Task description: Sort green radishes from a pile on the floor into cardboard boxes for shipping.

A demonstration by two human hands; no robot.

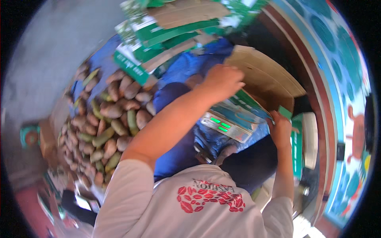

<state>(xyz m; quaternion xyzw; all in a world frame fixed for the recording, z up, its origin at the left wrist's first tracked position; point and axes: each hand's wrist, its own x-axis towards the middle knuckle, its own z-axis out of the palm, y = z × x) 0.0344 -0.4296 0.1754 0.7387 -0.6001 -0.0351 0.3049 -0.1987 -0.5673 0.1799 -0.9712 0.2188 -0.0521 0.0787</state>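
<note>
My left hand (224,82) is closed, its fingers curled above the far side of a digital scale; anything inside the fingers is hidden. My right hand (280,126) grips the near right edge of an open green-and-brown cardboard box (254,104). The box rests on or just behind the scale (226,127), whose green digits glow toward me. Behind it a wide brown cardboard flap (262,65) stands up. On my left lies a big pile of oblong produce (113,111), brown and green; its kind is unclear.
Flattened green-and-white cartons (174,33) are stacked at the far side on a blue tarp (105,55). Along the right runs a painted wall (337,59), with another green carton (297,148) near my right arm. My knees flank the scale.
</note>
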